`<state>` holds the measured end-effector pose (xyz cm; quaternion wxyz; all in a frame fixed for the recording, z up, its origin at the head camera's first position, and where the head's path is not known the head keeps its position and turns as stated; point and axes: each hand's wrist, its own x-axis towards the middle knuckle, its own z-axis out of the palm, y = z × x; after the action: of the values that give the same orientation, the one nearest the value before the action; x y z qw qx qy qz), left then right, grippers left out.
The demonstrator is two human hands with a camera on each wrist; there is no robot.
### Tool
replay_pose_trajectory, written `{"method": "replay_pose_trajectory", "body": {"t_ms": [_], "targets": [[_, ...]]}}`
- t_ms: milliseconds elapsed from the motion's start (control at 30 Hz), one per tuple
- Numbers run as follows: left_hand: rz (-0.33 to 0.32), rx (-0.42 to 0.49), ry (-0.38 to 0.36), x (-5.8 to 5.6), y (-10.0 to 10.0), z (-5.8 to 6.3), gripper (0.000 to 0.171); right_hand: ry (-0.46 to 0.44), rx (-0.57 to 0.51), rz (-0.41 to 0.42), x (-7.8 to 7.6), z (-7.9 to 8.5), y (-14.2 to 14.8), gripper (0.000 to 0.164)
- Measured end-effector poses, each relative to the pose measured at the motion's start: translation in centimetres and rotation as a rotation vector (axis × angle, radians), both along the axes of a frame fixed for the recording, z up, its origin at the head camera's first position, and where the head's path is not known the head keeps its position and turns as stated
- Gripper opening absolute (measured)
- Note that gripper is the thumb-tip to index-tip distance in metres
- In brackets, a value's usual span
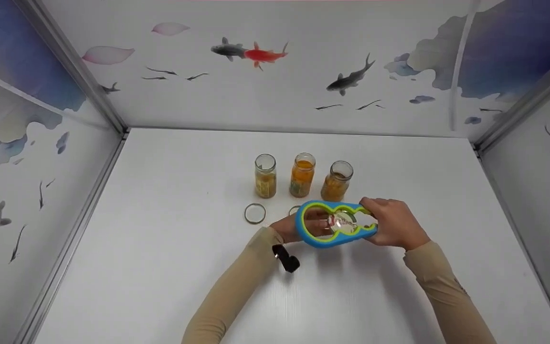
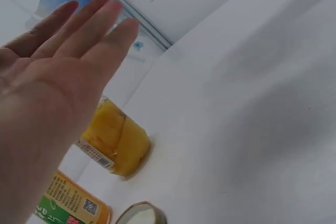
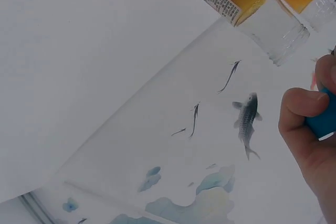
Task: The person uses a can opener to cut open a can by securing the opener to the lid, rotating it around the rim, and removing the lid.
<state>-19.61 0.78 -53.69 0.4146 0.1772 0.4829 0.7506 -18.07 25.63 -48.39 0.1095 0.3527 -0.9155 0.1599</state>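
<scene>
At the right end of a blue and lime-green jar opener [image 1: 322,243], my right hand [image 1: 396,222] grips the handle, with the thumb curled over its blue side [image 3: 321,118]. A round jar lid [image 1: 344,222] with red print shows in the opener's middle hole. My left hand [image 1: 285,229] is under the opener, partly seen through its large hole. The left wrist view shows its fingers [image 2: 100,30] extended, palm up, just below the opener. Beyond the hands stand three lidless glass jars: a left one [image 1: 266,184], a middle orange one [image 1: 301,174] and a right one [image 1: 336,187].
One lid [image 1: 255,205] lies on the white table [image 1: 170,248] before the left jar. Another lid [image 1: 294,209] is mostly hidden behind the opener. Printed panels with fish [image 1: 351,82] wall the table at the back and sides.
</scene>
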Motion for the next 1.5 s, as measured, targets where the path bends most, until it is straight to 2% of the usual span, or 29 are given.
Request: {"method": "replay_pose_trajectory", "body": {"t_ms": [67, 133, 333, 433, 533, 667, 767, 967, 1133, 1300, 1500], "targets": [[-0.006, 0.073, -0.092, 0.2, 0.1, -0.1, 0.074, 0.017, 0.006, 0.011, 0.0, 0.1, -0.3, 0.049], [0.006, 0.090, -0.126, 0.4, 0.2, -0.2, 0.077, 0.036, 0.010, 0.017, -0.1, 0.1, -0.5, 0.051], [-0.034, 0.184, -0.130, 0.8, 0.3, -0.5, 0.083, 0.058, 0.024, 0.027, -0.1, 0.4, -1.0, 0.055], [-0.054, 0.225, -0.150, 0.4, 0.5, -1.3, 0.081, 0.058, 0.022, 0.033, -0.1, 0.6, -1.2, 0.054], [-0.059, 0.253, -0.146, 0.4, 0.6, -1.3, 0.085, 0.069, 0.012, 0.043, -0.1, 0.6, -1.3, 0.051], [-0.043, 0.253, -0.143, 0.9, 0.6, -0.2, 0.090, 0.087, -0.007, 0.060, -0.3, 0.4, -1.2, 0.046], [-0.028, 0.230, -0.162, 1.1, 0.6, -0.1, 0.089, 0.084, -0.011, 0.061, -0.2, 0.2, -1.2, 0.048], [-0.034, 0.167, -0.150, 1.2, 0.7, -0.3, 0.091, 0.039, -0.011, 0.041, 0.1, -0.1, -1.1, 0.055], [-0.047, 0.195, -0.173, 1.2, 0.9, -0.5, 0.088, 0.015, -0.017, 0.024, 0.3, -0.3, -1.0, 0.059], [-0.026, 0.206, -0.190, 1.5, 1.0, -0.6, 0.085, -0.004, -0.020, 0.026, 0.4, -0.4, -0.9, 0.064], [-0.031, 0.240, -0.187, 1.4, 1.2, -1.4, 0.083, -0.017, -0.045, 0.042, 0.6, -0.4, -0.8, 0.070]]}}
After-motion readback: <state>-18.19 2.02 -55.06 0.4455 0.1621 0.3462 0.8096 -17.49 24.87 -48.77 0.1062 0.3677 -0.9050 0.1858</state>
